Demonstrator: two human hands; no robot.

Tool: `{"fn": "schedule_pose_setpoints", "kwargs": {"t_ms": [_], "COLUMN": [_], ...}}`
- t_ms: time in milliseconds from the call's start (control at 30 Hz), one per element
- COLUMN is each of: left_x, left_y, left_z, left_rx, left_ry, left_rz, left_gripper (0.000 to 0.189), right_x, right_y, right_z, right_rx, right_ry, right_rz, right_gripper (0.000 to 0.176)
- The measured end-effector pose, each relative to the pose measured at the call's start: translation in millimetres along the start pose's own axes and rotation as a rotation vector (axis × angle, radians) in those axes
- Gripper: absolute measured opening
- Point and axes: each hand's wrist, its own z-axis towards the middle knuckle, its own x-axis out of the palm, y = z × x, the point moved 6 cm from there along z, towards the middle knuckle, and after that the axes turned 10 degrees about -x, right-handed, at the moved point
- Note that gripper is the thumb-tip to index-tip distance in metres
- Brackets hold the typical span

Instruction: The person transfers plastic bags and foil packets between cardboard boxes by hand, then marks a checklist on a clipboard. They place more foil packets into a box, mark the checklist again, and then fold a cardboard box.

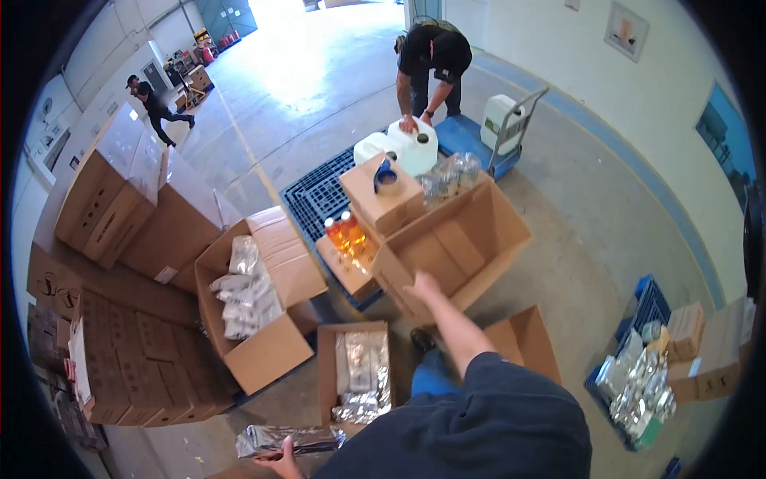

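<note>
My left hand [281, 461] is at the bottom, its fingers around a shiny silver foil pouch [291, 439]. Stretched forward, my right hand [424, 287] grips the near wall of a large open cardboard box [455, 247], whose visible inside is bare. Below, a smaller open carton [326, 375] holds several flat silver pouches [363, 371]. To its left, a bigger open box [267, 363] contains more silvery white packets [243, 295]. Another open carton [527, 343] stands beside my right forearm, partly hidden by it.
A closed box [383, 195] bears blue tape rolls [387, 180], beside orange bottles [345, 231]. A co-worker [435, 56] bends over white jugs [415, 148] near a blue cart [471, 144]. Stacked cartons [144, 359] stand left; foil packs [638, 383] lie right. Another person [155, 108] is farther back.
</note>
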Motion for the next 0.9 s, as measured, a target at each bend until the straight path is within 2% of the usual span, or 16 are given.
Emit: {"fn": "schedule_pose_setpoints", "kwargs": {"t_ms": [33,67,100,133,167,200,267,300,333,367,400,500,633,700,800,900], "left_x": [13.3,35.5,51.1,65.8,92.7,113.1,152.6,164.9,172.4,182.6,194.0,220.3,242.9,249.2,245.1,249.7], "left_y": [-4.1,-8.4,-11.3,-23.4,-44.1,-72.9,-105.7,-114.9,-118.3,-120.4,-124.1,-125.6,-147.9,-146.6,-130.1,-136.7], "left_z": [-1.7,-6.1,-10.6,-8.5,-29.1,-42.2,-63.5,-66.5,-66.0,-62.9,-63.3,-56.6,-70.7,-70.6,-61.3,-58.2], "left_rx": [-0.187,-0.021,-0.008,0.016,-0.160,-0.160,-0.367,-0.354,-0.373,-0.374,-0.374,-0.274,-0.121,-0.130,-0.156,-0.230], "left_ry": [-0.079,-0.027,-0.044,-0.051,-0.018,-0.016,0.162,0.224,0.224,0.245,0.263,0.273,0.194,0.165,0.124,0.172], "left_rz": [0.135,-0.064,-0.029,0.015,-0.035,-0.028,-0.249,-0.265,-0.245,-0.274,-0.310,-0.286,-0.180,-0.176,-0.188,-0.300], "left_gripper": [0.102,0.101,0.100,0.099,0.093,0.093,0.087,0.078,0.078,0.077,0.076,0.080,0.092,0.093,0.096,0.092], "right_x": [30.3,40.6,33.9,20.0,-5.2,-39.9,-142.1,-196.6,-273.0,-304.1,-349.7,-426.3,-465.3,-469.1,-444.2,-431.8], "right_y": [-20.9,-21.2,-9.6,-6.2,-3.6,-3.0,-28.0,-51.8,-40.0,-75.9,-83.6,-84.8,-48.3,-48.8,-112.4,-173.0], "right_z": [25.4,27.9,28.5,22.8,21.0,27.1,32.6,39.6,15.3,22.4,16.6,-6.7,-51.0,-50.7,19.6,95.9], "right_rx": [0.023,0.022,-0.092,-0.072,-0.032,-0.005,-0.075,-0.022,0.031,-0.114,-0.148,-0.218,-0.276,-0.364,-0.258,-0.121], "right_ry": [0.069,0.049,0.067,0.086,0.055,0.013,-0.230,-0.266,-0.235,-0.277,-0.304,-0.511,-0.483,-0.611,-0.594,-0.785], "right_rz": [0.063,0.048,0.022,0.042,0.083,0.109,0.202,0.224,0.490,0.769,0.590,0.568,0.770,0.791,0.764,0.524], "right_gripper": [0.052,0.043,0.042,0.042,0.042,0.041,0.036,0.035,0.034,0.031,0.031,0.044,0.048,0.049,0.049,0.044]}}
